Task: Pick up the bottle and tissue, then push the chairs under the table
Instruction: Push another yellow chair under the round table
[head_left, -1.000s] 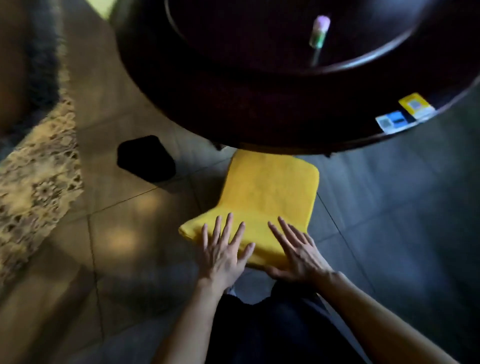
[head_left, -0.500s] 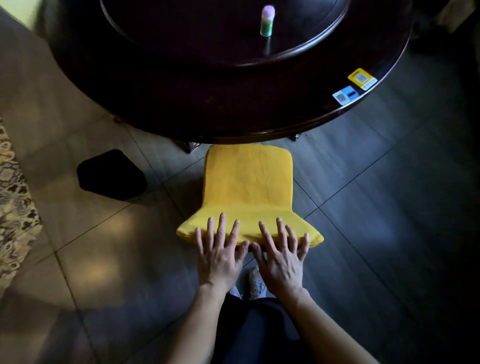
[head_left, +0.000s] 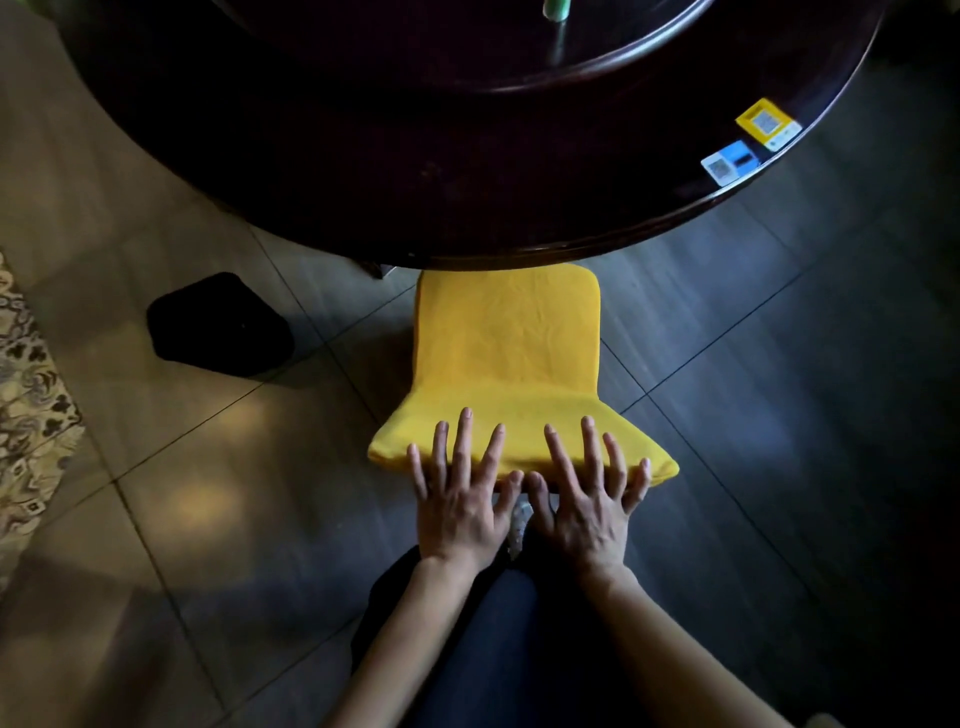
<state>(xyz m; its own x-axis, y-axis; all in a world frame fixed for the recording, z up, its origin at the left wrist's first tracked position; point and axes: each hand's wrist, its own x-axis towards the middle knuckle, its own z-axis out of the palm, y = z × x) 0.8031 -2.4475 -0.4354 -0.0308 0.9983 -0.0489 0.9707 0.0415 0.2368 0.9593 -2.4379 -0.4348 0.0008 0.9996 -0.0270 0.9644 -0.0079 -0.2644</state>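
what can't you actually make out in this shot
Head view only:
- Bottle: cut off by the top edge, only its green base shows.
- Tissue: nowhere in frame.
- Chair legs: hidden below the yellow chair and the table.
- Stickers on the table: print too small to read.
- Black thing on the floor: too dark to identify.

You are in a dining area, possibly a restaurant room. Identify it by these features:

- A large, dark, polished round table (head_left: 467, 197) carries a raised central turntable (head_left: 467, 47).
- A yellow sticker (head_left: 768, 123) and a blue sticker (head_left: 729, 162) lie at the table's edge. Each bears a small square code-like mark.
- A yellow fabric-covered chair (head_left: 506, 353) stands at the table, its front at the rim.
- The floor (head_left: 779, 415) is large tile.
- A patterned rug (head_left: 26, 405) lies at the left.
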